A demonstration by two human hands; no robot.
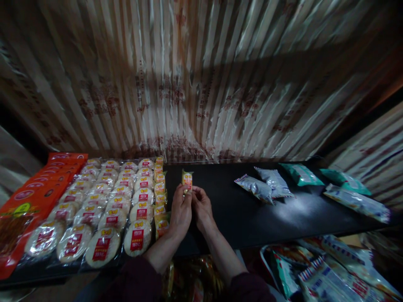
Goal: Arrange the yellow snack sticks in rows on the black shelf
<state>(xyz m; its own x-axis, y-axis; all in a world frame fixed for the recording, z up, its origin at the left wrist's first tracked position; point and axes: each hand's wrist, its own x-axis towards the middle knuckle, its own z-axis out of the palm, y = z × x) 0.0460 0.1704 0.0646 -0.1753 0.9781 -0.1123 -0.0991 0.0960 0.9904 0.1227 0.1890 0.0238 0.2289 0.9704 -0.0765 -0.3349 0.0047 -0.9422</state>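
Holding a small yellow-and-orange plastic-wrapped snack packet (187, 179) upright above the black shelf top (239, 209); left hand (180, 212) pinching the packet's lower edge, fingers curled around it; right hand (202, 209) pressing in just beside the left, fingertips meeting at the same lower edge (grip shared between both hands, exact finger placement too dark to make out); both wrists coming up from dark maroon sleeves (135, 281) at the bottom.

Lying immediately left of the hands: a column of matching small yellow packets (160, 197) running front to back; beyond that, rows of round pale rice crackers in clear wrap with red-and-yellow labels (103, 201), packed edge to edge; further left, flat orange-red snack bags (37, 184) overlapping along the shelf end.

Sitting well apart on the right: two silvery crinkled pouches (264, 186) touching each other; behind them two green packets (301, 174); a long pale wrapped pack (357, 202) near the far edge.

Hanging behind everything: a striped beige curtain with faded red pattern (189, 84); piling below the shelf at right, more printed bags (330, 272).
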